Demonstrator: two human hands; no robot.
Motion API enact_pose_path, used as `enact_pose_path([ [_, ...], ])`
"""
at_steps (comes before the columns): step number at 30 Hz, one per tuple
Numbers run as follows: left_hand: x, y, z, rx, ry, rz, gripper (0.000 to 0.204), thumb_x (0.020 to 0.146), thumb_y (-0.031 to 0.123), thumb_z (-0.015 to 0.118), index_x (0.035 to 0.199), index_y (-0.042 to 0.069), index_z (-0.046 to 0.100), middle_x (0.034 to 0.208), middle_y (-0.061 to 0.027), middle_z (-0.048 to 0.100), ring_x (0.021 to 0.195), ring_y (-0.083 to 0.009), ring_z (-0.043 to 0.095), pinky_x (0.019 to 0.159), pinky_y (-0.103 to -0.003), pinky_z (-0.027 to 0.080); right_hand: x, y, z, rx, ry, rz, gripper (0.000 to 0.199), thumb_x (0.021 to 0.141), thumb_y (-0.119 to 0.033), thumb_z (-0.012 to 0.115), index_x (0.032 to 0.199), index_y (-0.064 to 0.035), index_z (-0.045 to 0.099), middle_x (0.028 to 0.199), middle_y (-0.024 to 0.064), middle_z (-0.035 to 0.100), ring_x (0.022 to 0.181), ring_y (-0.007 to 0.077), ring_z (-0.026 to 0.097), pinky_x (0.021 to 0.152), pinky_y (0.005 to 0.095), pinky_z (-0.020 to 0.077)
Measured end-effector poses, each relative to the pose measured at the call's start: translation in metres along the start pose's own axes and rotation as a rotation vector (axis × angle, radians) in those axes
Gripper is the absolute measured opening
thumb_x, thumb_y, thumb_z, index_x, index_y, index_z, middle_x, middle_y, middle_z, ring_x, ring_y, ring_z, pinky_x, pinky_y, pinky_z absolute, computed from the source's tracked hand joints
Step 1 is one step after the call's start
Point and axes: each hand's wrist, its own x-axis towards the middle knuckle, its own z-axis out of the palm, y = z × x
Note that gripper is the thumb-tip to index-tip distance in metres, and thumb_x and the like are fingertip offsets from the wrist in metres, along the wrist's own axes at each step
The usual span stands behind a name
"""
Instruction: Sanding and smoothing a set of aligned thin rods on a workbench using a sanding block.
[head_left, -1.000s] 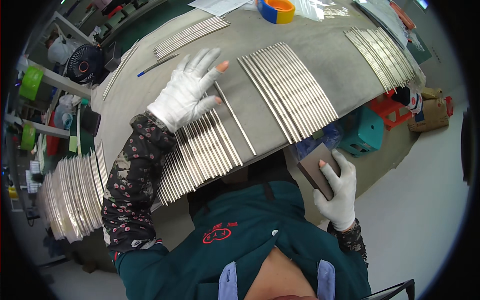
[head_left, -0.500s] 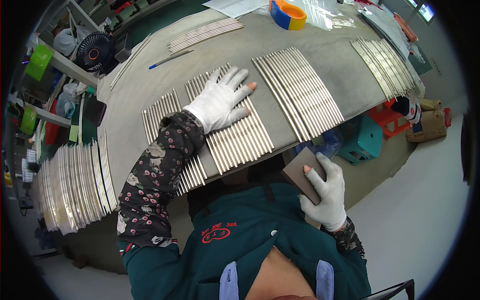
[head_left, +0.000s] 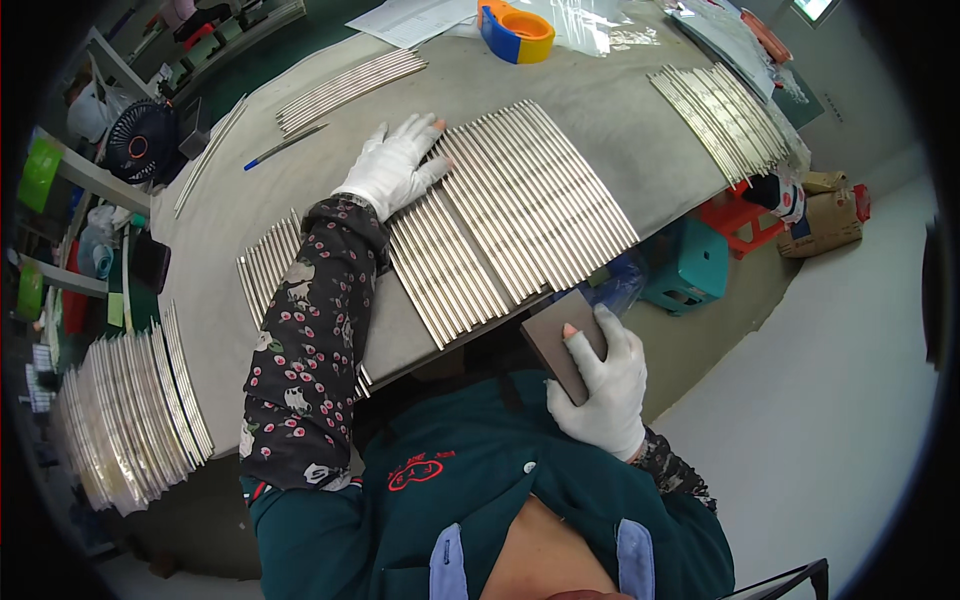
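Left hand (head_left: 392,165) lies flat, fingers spread open, palm down on the row of thin metal rods (head_left: 510,215) that sit side by side across the middle of the grey table (head_left: 620,120), ends reaching its near edge; flat pressure looks meant to keep the rods from rolling apart. Right hand (head_left: 598,385) is off the table, just below the near edge, fingers closed around a brown abrasive block (head_left: 558,345), held close to the body, ready side up. More rods (head_left: 722,115) are fanned at the right edge, another bundle (head_left: 345,90) toward the far edge near a blue pen (head_left: 283,147); tape roll (head_left: 516,28) at the far edge.
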Motion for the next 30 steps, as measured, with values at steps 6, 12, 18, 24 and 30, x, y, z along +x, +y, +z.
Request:
enact_pose_path([
  [6,-0.002,-0.003,0.001,-0.002,0.002,0.109,0.06,0.096,0.048,0.041,0.14,0.008,0.039,0.149,-0.0132,0.033,0.14,-0.0276,0.025,0.115,-0.043,0.017,0.003,-0.001,0.004,-0.001,0.017,0.039,0.059,0.056,-0.018,0.073,0.113,-0.0114,0.061,0.127,0.0221,0.047,0.103,0.0367,0.05,0.086,0.0433,0.0429],
  [12,-0.007,-0.001,0.0,0.025,0.0,0.13,0.059,0.095,0.046,0.044,0.14,0.008,0.039,0.148,-0.0134,0.034,0.139,-0.0295,0.027,0.115,-0.043,0.019,0.006,-0.002,0.005,0.005,0.002,0.028,0.059,0.055,-0.018,0.073,0.113,-0.0111,0.061,0.126,0.0224,0.047,0.103,0.0368,0.05,0.087,0.0437,0.0429],
  [18,-0.022,-0.009,-0.018,0.063,0.057,0.156,0.06,0.095,0.046,0.045,0.141,0.007,0.037,0.148,-0.0173,0.033,0.138,-0.033,0.028,0.114,-0.042,0.022,-0.002,0.003,-0.012,0.052,-0.023,0.008,0.059,0.054,-0.014,0.073,0.112,-0.0088,0.061,0.125,0.0235,0.047,0.103,0.0383,0.05,0.087,0.0446,0.0439],
  [24,-0.042,-0.03,-0.016,-0.013,-0.022,0.036,0.059,0.097,0.043,0.043,0.142,0.006,0.035,0.148,-0.0186,0.031,0.139,-0.033,0.026,0.115,-0.039,0.02,-0.005,0.0,-0.008,0.09,-0.067,-0.002,0.061,0.052,-0.015,0.074,0.112,-0.0084,0.061,0.125,0.0242,0.047,0.103,0.0379,0.051,0.087,0.0443,0.0443],
  [30,-0.045,-0.019,-0.011,0.046,0.045,0.064,0.059,0.095,0.041,0.045,0.141,0.005,0.036,0.148,-0.0188,0.032,0.139,-0.0329,0.026,0.115,-0.04,0.02,-0.002,-0.005,-0.004,0.091,-0.056,-0.05,0.063,0.052,-0.016,0.074,0.113,-0.0097,0.061,0.126,0.0236,0.047,0.103,0.0374,0.051,0.088,0.0443,0.0441],
])
